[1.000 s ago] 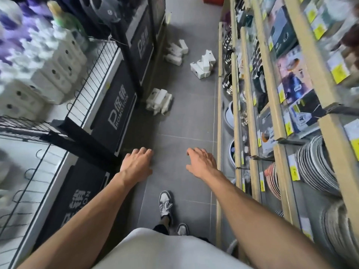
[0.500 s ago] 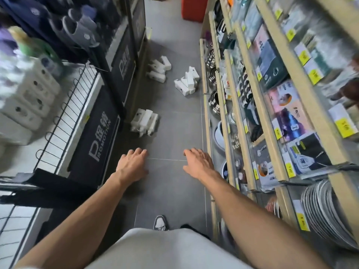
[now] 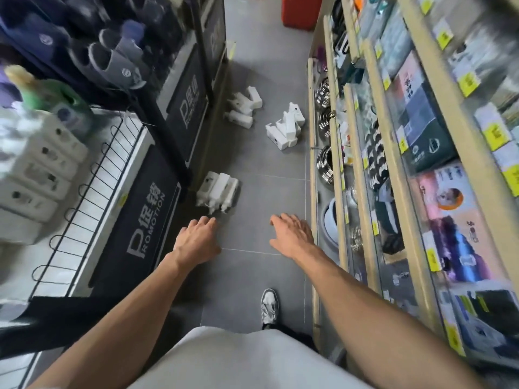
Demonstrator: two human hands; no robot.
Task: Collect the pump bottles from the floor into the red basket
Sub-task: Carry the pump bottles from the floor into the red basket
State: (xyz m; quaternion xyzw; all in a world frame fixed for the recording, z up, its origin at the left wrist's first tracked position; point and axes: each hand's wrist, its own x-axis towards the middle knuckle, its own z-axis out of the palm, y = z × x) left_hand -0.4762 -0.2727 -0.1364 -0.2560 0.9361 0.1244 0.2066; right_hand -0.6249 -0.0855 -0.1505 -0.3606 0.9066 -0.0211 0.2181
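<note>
Grey aisle floor (image 3: 252,279), shelving (image 3: 373,153) right, promo bin (image 3: 146,209) left. Red basket (image 3: 302,9) at far end, well past everything. Nearest pump bottles (image 3: 217,192) lie just ahead of left hand (image 3: 196,240), long axes roughly along the aisle; right hand (image 3: 292,234) farther off. Both hands empty, fingers relaxed. Two further clusters (image 3: 285,129) beyond.

3 heaps of white pump bottles (image 3: 218,190) lying tumbled on grey floor tiles, red basket (image 3: 301,11) beyond at aisle's far end

Matt grey tiled floor (image 3: 261,265), smooth white plastic pump bottles (image 3: 217,192), pale wooden shelf edges (image 3: 377,153), glossy metal bowls (image 3: 325,164)
</note>
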